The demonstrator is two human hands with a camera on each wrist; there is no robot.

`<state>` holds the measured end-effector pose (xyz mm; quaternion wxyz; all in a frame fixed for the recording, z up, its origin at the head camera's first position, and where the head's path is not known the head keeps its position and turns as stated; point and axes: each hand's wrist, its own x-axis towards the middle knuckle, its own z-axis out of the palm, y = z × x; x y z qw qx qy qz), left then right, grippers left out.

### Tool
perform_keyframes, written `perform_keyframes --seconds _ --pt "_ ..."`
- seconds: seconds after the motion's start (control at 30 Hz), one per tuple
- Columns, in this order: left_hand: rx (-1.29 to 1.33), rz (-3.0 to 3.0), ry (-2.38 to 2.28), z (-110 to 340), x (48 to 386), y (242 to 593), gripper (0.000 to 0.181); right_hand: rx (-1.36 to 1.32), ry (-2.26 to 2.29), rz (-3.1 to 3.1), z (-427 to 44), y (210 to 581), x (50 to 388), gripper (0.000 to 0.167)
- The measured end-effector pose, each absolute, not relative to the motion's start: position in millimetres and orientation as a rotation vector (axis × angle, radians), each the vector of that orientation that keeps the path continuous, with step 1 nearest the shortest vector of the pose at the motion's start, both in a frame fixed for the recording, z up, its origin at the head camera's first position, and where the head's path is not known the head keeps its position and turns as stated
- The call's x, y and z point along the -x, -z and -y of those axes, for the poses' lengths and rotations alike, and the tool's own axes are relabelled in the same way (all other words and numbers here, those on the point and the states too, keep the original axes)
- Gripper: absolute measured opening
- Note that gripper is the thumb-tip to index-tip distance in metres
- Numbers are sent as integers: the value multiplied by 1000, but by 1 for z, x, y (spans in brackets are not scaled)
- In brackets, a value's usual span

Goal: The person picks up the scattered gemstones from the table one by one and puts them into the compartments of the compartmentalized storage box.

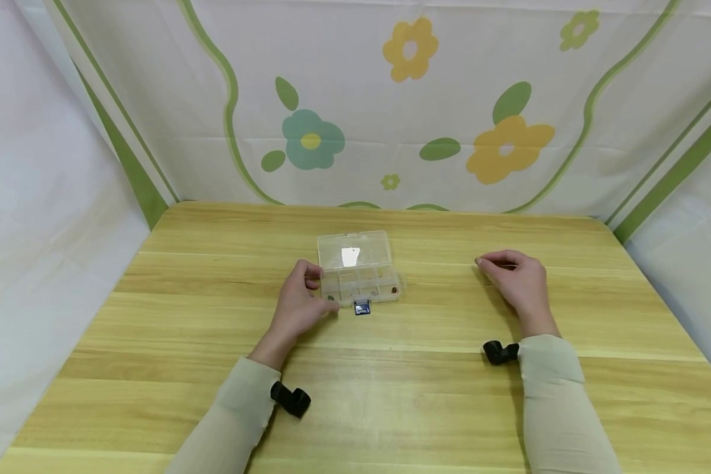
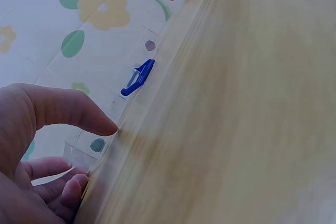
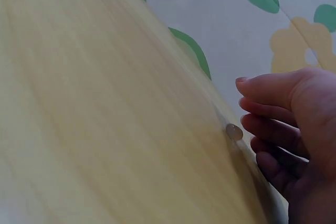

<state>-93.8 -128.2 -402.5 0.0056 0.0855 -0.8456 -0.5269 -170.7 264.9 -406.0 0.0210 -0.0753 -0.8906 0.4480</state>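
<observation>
A clear plastic compartment box [image 1: 330, 280] lies on the table, its lid [image 1: 364, 250] tipped back open and a blue latch [image 1: 361, 307] at its front. The left hand [image 1: 301, 299] holds the box's left end, thumb at the front edge and fingers at the side. Inside are a greenish stone [image 2: 98, 145] at the left and a dark reddish one [image 1: 394, 289] at the right. To the right, the right hand [image 1: 517, 280] hovers low with fingers bent and thumb apart from them. By its fingertips is a small, round, greyish bead [image 3: 234, 131]; touching cannot be told.
The wood-grain table [image 1: 391, 395] meets a white, flower-printed cloth [image 1: 367, 99] behind it. White cloth hangs at both sides. A black wrist camera [image 1: 291, 399] is worn on the left sleeve, another black camera [image 1: 500, 353] on the right.
</observation>
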Motion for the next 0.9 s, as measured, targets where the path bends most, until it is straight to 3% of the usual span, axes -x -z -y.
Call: perform_keyframes --seconds 0.33,0.9 --pt "-270 2650 1645 128 93 402 67 181 -1366 2831 -286 410 170 58" --pt "-266 2641 1669 128 92 402 68 -34 -1329 2919 -301 409 167 51"
